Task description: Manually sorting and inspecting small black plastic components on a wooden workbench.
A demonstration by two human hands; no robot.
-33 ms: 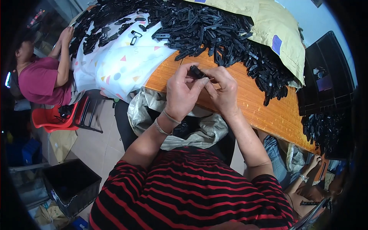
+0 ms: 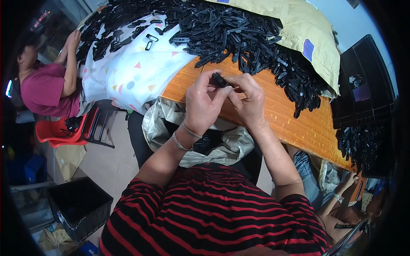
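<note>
Both my hands meet over the near edge of an orange wooden table (image 2: 299,123). My left hand (image 2: 204,104) and my right hand (image 2: 247,100) pinch one small black plastic part (image 2: 220,80) between their fingertips. Bracelets circle my left wrist. Just beyond my hands, a large heap of similar black plastic parts (image 2: 239,32) covers the table. Below my hands an open grey woven sack (image 2: 171,123) hangs at the table's edge with black parts inside.
A person in a pink shirt (image 2: 42,87) sits at the left on a red chair (image 2: 55,132), hands on a patterned white cloth (image 2: 141,70). A black crate (image 2: 79,207) stands on the floor. Black trays (image 2: 363,85) are at right. Another person's hand (image 2: 348,181) shows lower right.
</note>
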